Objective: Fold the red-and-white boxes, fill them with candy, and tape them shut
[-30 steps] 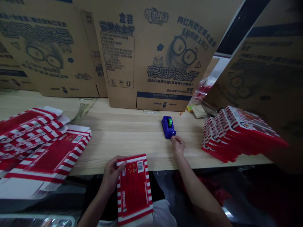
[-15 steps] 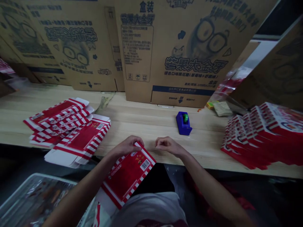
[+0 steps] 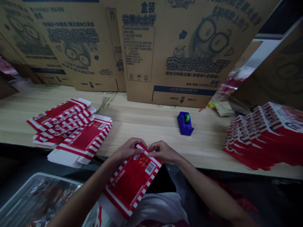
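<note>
A red box with white-striped edges (image 3: 132, 181) lies tilted over my lap at the table's front edge. My left hand (image 3: 127, 148) grips its top left corner with curled fingers. My right hand (image 3: 162, 151) is closed in a pinch on the box's top edge, right beside the left hand. A small blue tape dispenser (image 3: 185, 123) with a green roll sits on the wooden table (image 3: 146, 123) just beyond my right hand.
A pile of flat red-and-white striped box blanks (image 3: 71, 132) lies at the left. A row of finished red boxes (image 3: 260, 135) leans at the right. Large printed cardboard cartons (image 3: 170, 47) wall the back. A clear plastic bin (image 3: 35, 198) sits low at the left.
My right hand left the tape dispenser and came back to meet my left hand at the box's top edge. The box turned from upright to tilted.
</note>
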A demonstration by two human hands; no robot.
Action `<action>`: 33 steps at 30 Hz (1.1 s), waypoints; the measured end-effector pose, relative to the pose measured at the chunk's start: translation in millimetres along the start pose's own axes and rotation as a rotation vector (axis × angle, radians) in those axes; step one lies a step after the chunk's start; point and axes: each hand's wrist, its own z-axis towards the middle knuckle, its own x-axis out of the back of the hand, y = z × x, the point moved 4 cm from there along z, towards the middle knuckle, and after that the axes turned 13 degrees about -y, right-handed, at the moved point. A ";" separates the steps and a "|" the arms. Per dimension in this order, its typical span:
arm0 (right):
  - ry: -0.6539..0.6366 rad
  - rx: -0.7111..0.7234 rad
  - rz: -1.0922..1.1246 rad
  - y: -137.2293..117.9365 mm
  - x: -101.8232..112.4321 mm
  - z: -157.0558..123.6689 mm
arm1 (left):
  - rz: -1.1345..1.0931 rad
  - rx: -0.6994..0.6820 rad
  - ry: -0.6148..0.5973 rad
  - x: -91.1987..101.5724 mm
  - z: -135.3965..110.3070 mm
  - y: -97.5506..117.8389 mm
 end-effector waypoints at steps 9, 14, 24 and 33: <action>-0.192 0.010 0.564 0.0 -12.7 1.0 | 0.358 -0.057 -0.040 7.9 -14.9 43.3; -0.001 0.039 0.523 -8.1 -5.0 6.0 | 0.551 -0.019 0.011 37.0 -40.0 62.4; 0.310 0.098 0.704 40.7 37.2 2.0 | -0.302 -0.252 1.532 187.4 -228.0 43.9; 0.267 0.054 0.774 34.0 8.3 10.6 | -0.225 -0.040 1.778 234.4 -260.1 4.2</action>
